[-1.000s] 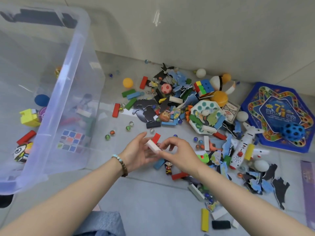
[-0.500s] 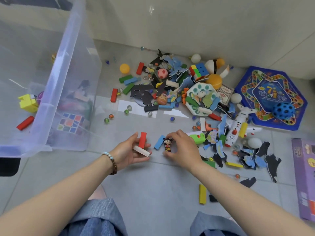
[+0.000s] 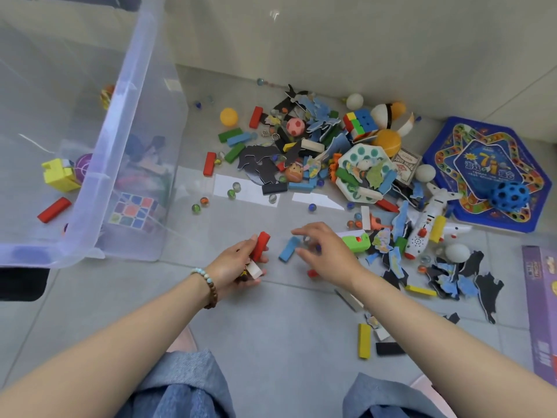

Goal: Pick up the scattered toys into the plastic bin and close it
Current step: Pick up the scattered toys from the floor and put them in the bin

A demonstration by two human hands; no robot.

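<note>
— Since half a second ago, the little figure has gone from the floor. The right hand (image 3: 327, 254) that pinched it has let go and shifted over to the blue block (image 3: 288, 249).

— Where did the figure end up?

— Something small and dark peeks out under the left hand (image 3: 236, 263), but it is too hidden to name.

— What is that hand gripping?

— Its fingers curl round a red block (image 3: 261, 245), which stands up out of the fist. A white block (image 3: 255, 271) sits lower in the palm.

— And the right?

— Its fingers are spread and loosely bent, holding nothing. The tips are just beside the blue block, which lies on the floor (image 3: 271, 327). Blur hides whether they touch it.

— The bin?

— The plastic bin (image 3: 120, 116) stands at the left, top open, near the left hand. A yellow toy (image 3: 58, 175), a red brick (image 3: 54, 209) and a puzzle cube (image 3: 132, 211) are inside.

— The rest?

— The toy pile (image 3: 316, 152) spreads far and right. The game board (image 3: 488, 173) lies at the far right with a blue holed ball (image 3: 509, 193) on it, and a toy plane (image 3: 428, 224) lies beside it.
</note>
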